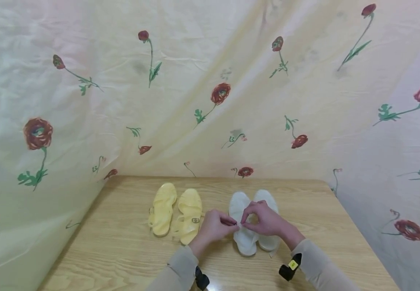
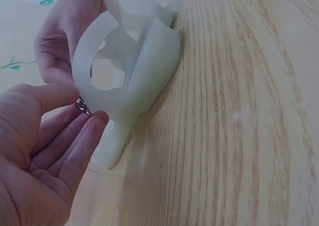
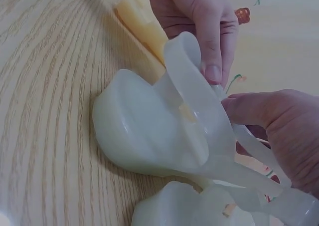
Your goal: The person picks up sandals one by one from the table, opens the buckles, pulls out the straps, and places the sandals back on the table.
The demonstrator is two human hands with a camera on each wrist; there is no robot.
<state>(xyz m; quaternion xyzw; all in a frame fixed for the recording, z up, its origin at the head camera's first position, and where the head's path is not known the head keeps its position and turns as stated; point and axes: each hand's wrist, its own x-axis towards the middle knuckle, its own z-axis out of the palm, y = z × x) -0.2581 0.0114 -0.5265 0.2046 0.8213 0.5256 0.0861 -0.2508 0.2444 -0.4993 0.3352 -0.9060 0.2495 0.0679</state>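
Note:
A pale white jelly sandal lies on the table, its ankle strap standing up in the right wrist view. My left hand pinches the strap's small metal buckle between thumb and fingers. From the other side my right hand pinches the white strap close to the buckle, thumb against forefinger. The two sets of fingertips almost meet there. Just right of this sandal lies its mate, partly covered by my right hand in the head view.
Left of my hands lie two yellow sandals, one farther left and one right by my left hand. A wooden table bears all of them. Floral cloth hangs behind and along both sides.

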